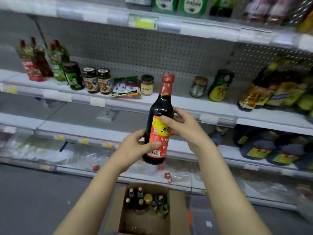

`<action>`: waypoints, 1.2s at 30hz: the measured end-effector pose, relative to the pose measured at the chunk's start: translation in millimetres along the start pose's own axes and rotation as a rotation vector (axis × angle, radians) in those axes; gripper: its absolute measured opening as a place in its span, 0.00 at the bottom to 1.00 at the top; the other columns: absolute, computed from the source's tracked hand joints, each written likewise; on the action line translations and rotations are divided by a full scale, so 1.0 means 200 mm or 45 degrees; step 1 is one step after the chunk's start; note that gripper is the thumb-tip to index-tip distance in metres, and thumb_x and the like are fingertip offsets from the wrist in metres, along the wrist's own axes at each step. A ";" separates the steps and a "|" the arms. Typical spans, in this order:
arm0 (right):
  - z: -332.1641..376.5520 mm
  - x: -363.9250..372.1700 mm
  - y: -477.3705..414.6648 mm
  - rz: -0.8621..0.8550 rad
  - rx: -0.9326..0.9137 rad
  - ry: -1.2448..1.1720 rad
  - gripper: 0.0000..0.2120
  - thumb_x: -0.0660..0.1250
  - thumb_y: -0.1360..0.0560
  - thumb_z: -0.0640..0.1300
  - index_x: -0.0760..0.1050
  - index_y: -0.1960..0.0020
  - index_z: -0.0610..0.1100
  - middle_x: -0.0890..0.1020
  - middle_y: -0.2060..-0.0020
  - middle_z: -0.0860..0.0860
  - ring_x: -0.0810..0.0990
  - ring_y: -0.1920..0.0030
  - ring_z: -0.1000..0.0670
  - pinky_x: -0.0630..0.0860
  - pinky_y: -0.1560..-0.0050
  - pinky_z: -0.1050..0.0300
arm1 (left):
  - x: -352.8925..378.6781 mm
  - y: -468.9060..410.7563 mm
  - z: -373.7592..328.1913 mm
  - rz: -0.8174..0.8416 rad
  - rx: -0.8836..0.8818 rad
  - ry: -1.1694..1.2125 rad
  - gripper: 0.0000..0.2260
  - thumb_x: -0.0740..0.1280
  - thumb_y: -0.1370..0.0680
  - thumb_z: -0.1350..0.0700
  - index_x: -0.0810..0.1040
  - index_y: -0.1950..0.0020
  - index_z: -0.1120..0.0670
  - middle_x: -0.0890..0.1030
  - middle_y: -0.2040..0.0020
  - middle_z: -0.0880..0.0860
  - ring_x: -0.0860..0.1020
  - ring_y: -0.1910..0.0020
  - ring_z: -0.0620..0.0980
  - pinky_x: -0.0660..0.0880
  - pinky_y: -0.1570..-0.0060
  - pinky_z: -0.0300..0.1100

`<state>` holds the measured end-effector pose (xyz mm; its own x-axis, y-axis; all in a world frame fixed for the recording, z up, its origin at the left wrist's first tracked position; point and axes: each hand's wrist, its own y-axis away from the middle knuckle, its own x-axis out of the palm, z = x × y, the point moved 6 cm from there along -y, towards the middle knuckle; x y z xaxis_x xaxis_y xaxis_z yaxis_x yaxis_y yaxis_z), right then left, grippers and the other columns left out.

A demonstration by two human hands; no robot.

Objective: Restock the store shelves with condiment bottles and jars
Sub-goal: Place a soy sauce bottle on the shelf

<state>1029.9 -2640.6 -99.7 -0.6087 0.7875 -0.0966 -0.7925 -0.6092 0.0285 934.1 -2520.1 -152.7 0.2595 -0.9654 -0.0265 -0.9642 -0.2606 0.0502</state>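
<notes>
**Q:** Aisle, mid-restock. Where is the bottle?

**A:** It is held upright in the air before the shelving, above the cardboard box (177,216) on the floor. Both hands clasp the dark sauce bottle (160,107) with the red cap. The left grip (140,146) wraps its lower label, and the right grip (181,126) closes round its upper body.

**Q:** How much is done?

**A:** Partway at most, by the look of it. The middle shelf (169,100) carries a few jars (97,80) and spouted pouches (37,63), with wide gaps between them. The lower shelf (81,116) appears largely bare at left.

**Q:** And what is left?

**A:** This bottle is not yet shelved. Several more bottles (147,200) stand in the box, awaiting placement.
</notes>
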 end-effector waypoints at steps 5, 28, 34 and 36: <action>0.08 -0.38 0.21 0.010 -0.045 -0.259 0.25 0.71 0.32 0.43 0.74 0.35 0.46 0.82 0.42 0.47 0.81 0.42 0.47 0.79 0.47 0.55 | 0.34 -0.05 -0.24 0.086 0.069 0.137 0.27 0.79 0.38 0.51 0.76 0.41 0.47 0.84 0.46 0.49 0.82 0.46 0.49 0.78 0.48 0.42; 0.39 -2.40 1.20 -0.546 -0.304 -0.252 0.25 0.72 0.30 0.35 0.74 0.34 0.46 0.83 0.43 0.49 0.84 0.51 0.55 0.79 0.56 0.62 | 2.51 -0.24 -0.89 0.446 0.229 0.167 0.20 0.75 0.35 0.49 0.82 0.44 0.49 0.85 0.49 0.51 0.83 0.48 0.52 0.77 0.47 0.47; 0.49 -2.64 1.19 -0.605 -0.351 -0.166 0.20 0.72 0.29 0.36 0.76 0.39 0.51 0.85 0.49 0.54 0.83 0.49 0.56 0.80 0.53 0.61 | 2.72 -0.37 -1.04 0.534 0.306 0.142 0.28 0.78 0.42 0.42 0.82 0.44 0.50 0.85 0.48 0.51 0.83 0.47 0.50 0.77 0.45 0.48; 0.55 -2.71 1.17 -0.606 -0.366 -0.138 0.19 0.73 0.29 0.37 0.77 0.41 0.52 0.85 0.49 0.55 0.83 0.48 0.56 0.80 0.53 0.61 | 2.77 -0.43 -1.10 0.568 0.331 0.154 0.31 0.80 0.42 0.42 0.81 0.42 0.52 0.85 0.47 0.52 0.83 0.47 0.51 0.77 0.44 0.48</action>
<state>1169.9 -3199.3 68.8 -0.1987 0.9775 0.0704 -0.9480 -0.1735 -0.2667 1172.4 -3035.3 48.4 -0.1892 -0.9803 0.0568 -0.9602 0.1726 -0.2196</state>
